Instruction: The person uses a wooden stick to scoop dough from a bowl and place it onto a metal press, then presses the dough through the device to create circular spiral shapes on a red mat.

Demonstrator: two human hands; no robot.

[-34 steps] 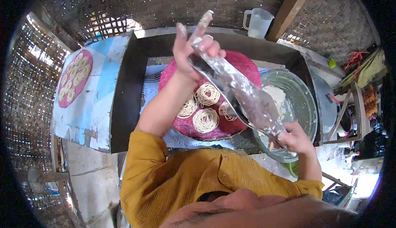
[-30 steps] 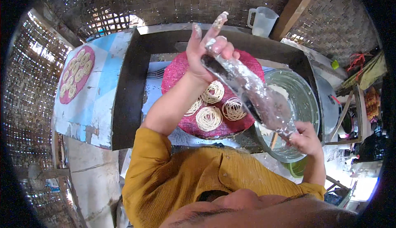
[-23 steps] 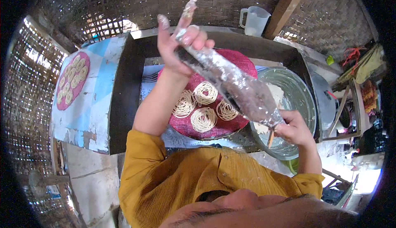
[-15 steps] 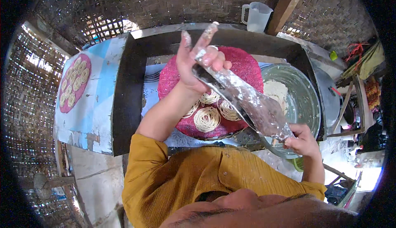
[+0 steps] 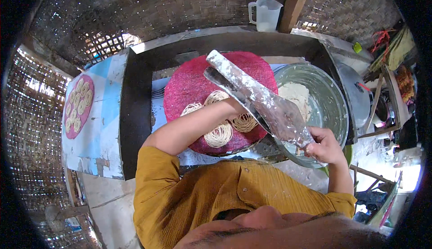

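My right hand [image 5: 325,146] is closed around the near end of a long, two-part press [image 5: 265,100] with flat arms, dusted with white dough. The press slants from upper left to lower right above the work surface, its two arms slightly apart at the far end. Beneath it reaches my left forearm [image 5: 198,125]; the press covers that hand and its fingers. Several coiled nests of pale dough strands [image 5: 219,134] lie on a round red cloth-like mat [image 5: 189,80] around my left wrist.
A large greenish basin [image 5: 330,98] holds a lump of white dough [image 5: 294,97] at right. On the blue-and-white board [image 5: 105,127] at left lies a smaller pink mat with more coils. A clear plastic jug [image 5: 267,15] stands behind, and a metal pot [image 5: 353,87] sits beyond the basin.
My left hand has come off the far end of the press and dropped underneath it, over the red mat. My right hand still grips the press. The whole view has shifted slightly.
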